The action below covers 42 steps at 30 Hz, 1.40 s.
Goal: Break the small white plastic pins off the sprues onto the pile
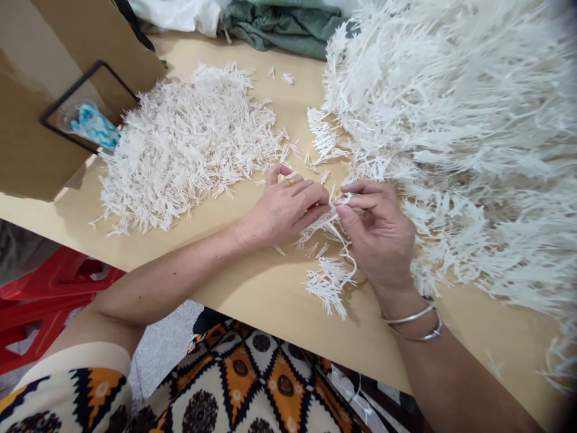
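My left hand (288, 207) and my right hand (378, 231) meet over the tan table (252, 288), both pinched on one white plastic strip with comb-like teeth (333, 240) that trails down toward me. A gold ring sits on a left finger and two silver bangles (417, 322) circle my right wrist. To the left lies a flat heap of short loose white plastic pieces (189, 144). On the right rises a large tangled mass of white plastic strips (451, 132), touching my right hand.
A brown cardboard box (49, 90) with a black metal frame and a blue-and-white packet (92, 123) stands at the far left. Green and white cloth (279, 24) lies at the back edge. Red plastic stools (40, 300) sit below the table on the left.
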Tool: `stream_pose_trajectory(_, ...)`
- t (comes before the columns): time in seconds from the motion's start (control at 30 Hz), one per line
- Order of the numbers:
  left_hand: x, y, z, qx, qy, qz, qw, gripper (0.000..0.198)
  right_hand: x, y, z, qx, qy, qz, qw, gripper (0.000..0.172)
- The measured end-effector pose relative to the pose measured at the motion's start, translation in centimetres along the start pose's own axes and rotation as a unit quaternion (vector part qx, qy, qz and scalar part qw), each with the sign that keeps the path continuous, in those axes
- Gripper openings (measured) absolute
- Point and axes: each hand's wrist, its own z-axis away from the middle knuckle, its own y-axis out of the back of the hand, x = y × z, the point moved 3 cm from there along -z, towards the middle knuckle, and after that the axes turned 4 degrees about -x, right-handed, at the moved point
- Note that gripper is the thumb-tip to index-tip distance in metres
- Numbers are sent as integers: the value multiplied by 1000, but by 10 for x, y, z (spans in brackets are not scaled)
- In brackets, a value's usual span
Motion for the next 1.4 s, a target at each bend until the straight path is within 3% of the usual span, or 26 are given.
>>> stream_pose_trajectory(0.17, 0, 3, 2, 5, 22, 12, 1000, 23, 2, 2, 1, -16, -34, 5, 999, 8)
stream_pose_trajectory(0.37, 1, 1, 2, 11, -12, 43, 999, 18, 1, -2, 4, -40, -47, 0, 998, 12)
stream_pose_trajectory(0.53, 0, -4, 2, -29, 12, 84, 996, 12, -1, -1, 2, -18, -31, -10, 999, 6)
stream_pose_trajectory(0.77, -1, -5, 3, -22, -18, 86, 996, 23, 2, -4, 3, -26, -39, -41, 998, 7)
stream_pose_trajectory(0.97, 16, -2, 4, -67, -67, 89, 992, 20, 12, 0, 1, 28, -130, -56, 990, 7)
stream_pose_trajectory(1.07, 9, 8, 1, 4, -24, 93, 995, 20, 15, 3, 0, 47, -140, -47, 988, 10)
stream_pose_trajectory(1.23, -50, 20, 6, 177, 192, 51, 964, 21, 22, 5, 4, 95, -119, -70, 986, 12)
stream_pose_trajectory(1.33, -67, 23, 10, 224, 209, 31, 951, 30, 27, 5, 6, 104, -112, -65, 986, 12)
stream_pose_trajectory(1.4, -60, 25, 10, 216, 189, 17, 958, 34, 28, 4, 6, 92, -103, -63, 988, 14)
